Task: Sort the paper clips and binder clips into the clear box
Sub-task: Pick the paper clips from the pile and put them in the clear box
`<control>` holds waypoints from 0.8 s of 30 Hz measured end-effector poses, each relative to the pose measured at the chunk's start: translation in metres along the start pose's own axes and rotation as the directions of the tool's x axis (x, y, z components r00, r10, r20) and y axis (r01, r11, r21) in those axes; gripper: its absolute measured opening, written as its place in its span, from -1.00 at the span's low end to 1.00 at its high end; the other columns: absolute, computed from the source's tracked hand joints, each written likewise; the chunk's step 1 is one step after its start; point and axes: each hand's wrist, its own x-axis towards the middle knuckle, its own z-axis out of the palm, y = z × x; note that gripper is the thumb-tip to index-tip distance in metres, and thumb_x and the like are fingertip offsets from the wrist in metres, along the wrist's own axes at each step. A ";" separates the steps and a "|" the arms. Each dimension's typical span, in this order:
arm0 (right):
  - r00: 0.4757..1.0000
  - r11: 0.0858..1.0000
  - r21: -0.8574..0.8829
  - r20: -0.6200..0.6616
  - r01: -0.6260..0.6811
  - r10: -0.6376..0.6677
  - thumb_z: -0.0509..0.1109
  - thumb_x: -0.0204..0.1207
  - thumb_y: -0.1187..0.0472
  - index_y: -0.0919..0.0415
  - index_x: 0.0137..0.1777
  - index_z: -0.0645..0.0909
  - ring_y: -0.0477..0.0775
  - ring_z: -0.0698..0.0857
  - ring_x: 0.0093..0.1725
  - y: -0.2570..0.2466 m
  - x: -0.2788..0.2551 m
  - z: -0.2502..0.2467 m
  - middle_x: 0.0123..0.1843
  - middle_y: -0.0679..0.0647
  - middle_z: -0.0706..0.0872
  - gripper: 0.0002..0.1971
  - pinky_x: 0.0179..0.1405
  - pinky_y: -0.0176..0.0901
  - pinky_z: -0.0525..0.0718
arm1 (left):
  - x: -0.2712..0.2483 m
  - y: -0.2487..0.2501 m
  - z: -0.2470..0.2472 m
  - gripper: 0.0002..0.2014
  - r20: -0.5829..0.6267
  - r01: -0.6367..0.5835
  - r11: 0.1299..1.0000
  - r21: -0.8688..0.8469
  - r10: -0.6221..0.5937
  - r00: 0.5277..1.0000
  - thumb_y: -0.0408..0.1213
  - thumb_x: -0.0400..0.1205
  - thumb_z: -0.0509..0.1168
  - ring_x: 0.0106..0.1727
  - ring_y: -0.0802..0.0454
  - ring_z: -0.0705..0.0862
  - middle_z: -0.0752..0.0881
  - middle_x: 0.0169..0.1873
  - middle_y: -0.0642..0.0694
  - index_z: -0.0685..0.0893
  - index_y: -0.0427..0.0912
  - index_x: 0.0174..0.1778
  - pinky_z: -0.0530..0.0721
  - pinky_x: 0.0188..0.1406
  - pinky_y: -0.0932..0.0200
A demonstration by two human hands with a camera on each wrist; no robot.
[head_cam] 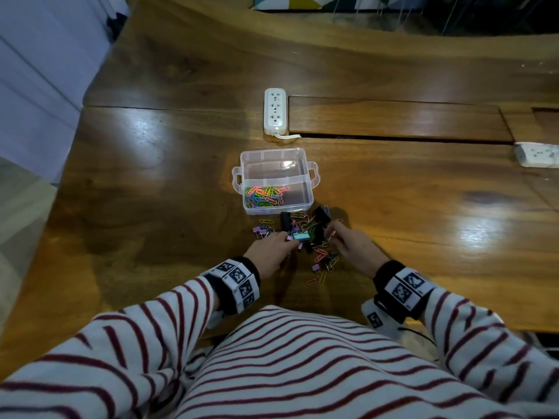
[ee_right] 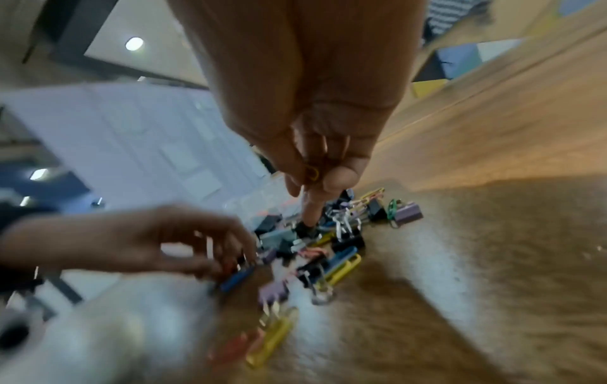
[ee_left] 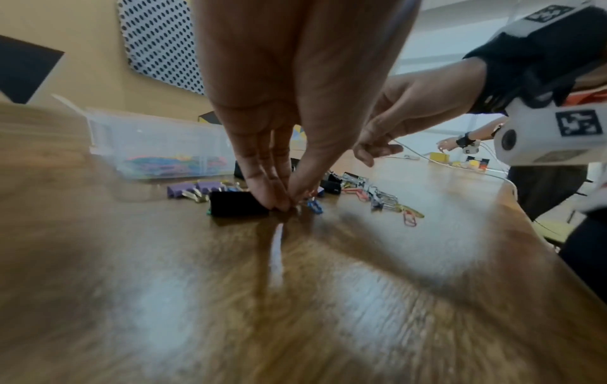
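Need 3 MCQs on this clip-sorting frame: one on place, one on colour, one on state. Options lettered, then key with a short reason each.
1. Which compartment of the clear box holds the paper clips?
A. the near one
B. the far one
C. both

2. What colour is the power strip beyond the box?
A. black
B. white
C. yellow

3. What is the right hand doing?
A. lying flat on the table
B. gripping the box handle
C. pinching a yellow paper clip

Key:
1 A, the head view shows the coloured clips only in the compartment nearer the person, with the far one bare.
2 B, it lies white on the wooden table.
3 C, the right wrist view shows a yellow loop held between thumb and fingertips above the loose pile.
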 end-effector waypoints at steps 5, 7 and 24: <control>0.996 0.973 -0.228 0.084 0.044 -0.026 0.07 0.64 0.30 0.27 0.20 0.45 0.15 0.61 0.04 -0.008 0.006 0.013 0.17 0.22 0.63 -0.79 -0.01 -0.08 0.57 | 0.003 -0.008 0.000 -0.55 -0.004 0.074 0.988 -0.135 -0.075 0.997 -0.50 0.62 0.14 0.21 -0.25 0.55 0.49 0.25 -0.25 0.38 -0.13 0.42 0.61 0.02 -0.11; 0.993 0.963 -0.265 0.114 0.054 -0.024 0.10 0.64 0.25 0.27 0.22 0.42 0.14 0.60 0.10 -0.009 0.007 0.015 0.22 0.20 0.59 -0.78 0.05 -0.06 0.58 | 0.004 -0.010 0.000 -0.55 0.016 0.073 0.989 -0.128 -0.071 0.997 -0.49 0.61 0.16 0.22 -0.24 0.53 0.48 0.25 -0.24 0.38 -0.14 0.42 0.59 0.04 -0.11; 0.934 0.824 -0.468 0.304 0.320 -0.190 0.11 0.65 0.22 0.30 0.24 0.41 0.17 0.61 0.02 -0.006 0.013 0.016 0.17 0.18 0.52 -0.76 -0.13 -0.10 0.62 | 0.007 0.016 0.004 -0.51 -0.010 0.011 0.992 0.124 -0.009 1.000 -0.42 0.57 0.26 0.28 -0.24 0.48 0.48 0.25 -0.29 0.31 -0.22 0.42 0.61 0.08 -0.06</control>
